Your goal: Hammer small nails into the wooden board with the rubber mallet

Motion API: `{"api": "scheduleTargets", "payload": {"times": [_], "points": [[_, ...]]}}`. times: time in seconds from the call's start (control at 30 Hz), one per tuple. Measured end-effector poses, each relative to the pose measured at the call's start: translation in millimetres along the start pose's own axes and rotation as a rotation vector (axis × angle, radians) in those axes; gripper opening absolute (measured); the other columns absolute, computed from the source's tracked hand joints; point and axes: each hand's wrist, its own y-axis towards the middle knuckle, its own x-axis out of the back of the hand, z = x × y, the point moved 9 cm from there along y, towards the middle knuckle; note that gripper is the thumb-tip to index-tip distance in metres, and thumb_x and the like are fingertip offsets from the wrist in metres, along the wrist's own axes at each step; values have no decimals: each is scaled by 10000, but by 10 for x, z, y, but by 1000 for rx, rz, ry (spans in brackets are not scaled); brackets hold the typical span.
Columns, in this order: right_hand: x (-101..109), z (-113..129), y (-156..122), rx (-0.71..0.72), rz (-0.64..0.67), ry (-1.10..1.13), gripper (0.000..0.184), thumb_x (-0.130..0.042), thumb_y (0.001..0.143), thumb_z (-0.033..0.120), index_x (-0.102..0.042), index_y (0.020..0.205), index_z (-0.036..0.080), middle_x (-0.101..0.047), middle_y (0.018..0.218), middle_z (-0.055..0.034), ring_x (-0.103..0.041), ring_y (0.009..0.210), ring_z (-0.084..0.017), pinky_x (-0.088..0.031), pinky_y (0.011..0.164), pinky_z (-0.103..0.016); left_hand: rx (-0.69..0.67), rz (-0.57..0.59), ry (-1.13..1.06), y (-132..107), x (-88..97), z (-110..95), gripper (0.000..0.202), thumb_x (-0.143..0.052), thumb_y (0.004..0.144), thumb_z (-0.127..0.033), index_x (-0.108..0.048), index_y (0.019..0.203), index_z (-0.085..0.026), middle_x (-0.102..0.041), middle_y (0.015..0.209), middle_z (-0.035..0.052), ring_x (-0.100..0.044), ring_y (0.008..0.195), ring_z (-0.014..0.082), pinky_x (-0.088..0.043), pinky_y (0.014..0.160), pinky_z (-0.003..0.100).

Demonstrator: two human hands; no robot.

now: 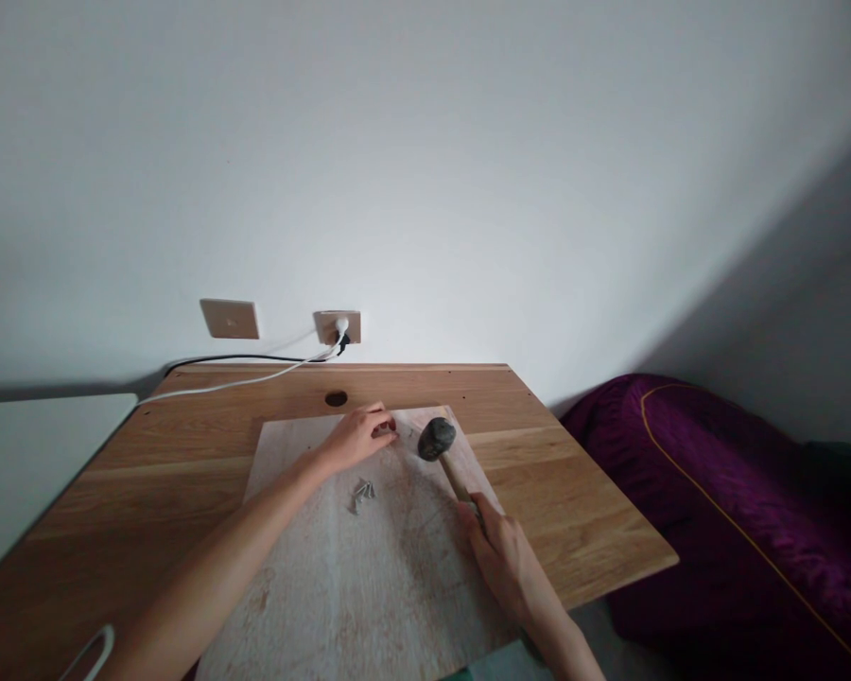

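Note:
A pale worn board (pixel 369 577) lies on a wooden desk (pixel 184 463). My right hand (pixel 502 558) grips the wooden handle of a hammer (pixel 445 454), whose dark head hovers just above the board's far end. My left hand (pixel 358 437) rests on the board to the left of the hammer head, fingers pinched together on something too small to make out. A small pile of nails (pixel 361 492) lies on the board just nearer than that hand.
A purple-covered bed (pixel 716 511) stands right of the desk. White and black cables (pixel 255 371) run along the desk's back edge to a wall socket (pixel 337 326). A round cable hole (pixel 336 399) sits near the board. A white surface (pixel 35 454) adjoins on the left.

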Motion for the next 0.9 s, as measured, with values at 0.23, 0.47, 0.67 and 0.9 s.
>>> {"api": "scheduleTargets", "payload": {"times": [0.23,0.47,0.67,0.9], "points": [[20,32,15,-6,28,114,471,-325,1017,562,-625,1034,200,-722,745,-39,-695,623,-197,-476,575,-265,3,10,-22,-18,-42,38,84,-639,862,-170,-723,866,-177,-626,857,33,-625,760,166,-456,720,264],[-14,480,203,92,41,164,417,-324,1032,551,-566,972,218,-521,572,67,-497,390,-100,-334,417,-206,43,25,-50,-52,-30,72,565,-785,777,-354,-585,1283,-202,-586,1149,82,-656,919,231,-536,853,353],[-69,602,286,73,88,109,384,-338,1026,491,-568,918,203,-482,557,69,-468,365,-86,-309,377,-194,42,2,-59,-51,-12,102,462,-770,807,-403,-609,1187,-193,-588,1125,81,-643,956,245,-524,879,373],[-89,162,-5,-79,94,336,483,-354,987,652,-549,958,211,-484,599,82,-420,325,-60,-280,281,-156,47,23,-119,-2,-62,95,92,-659,906,-242,-710,855,-183,-687,850,31,-651,774,177,-470,735,279]]}}
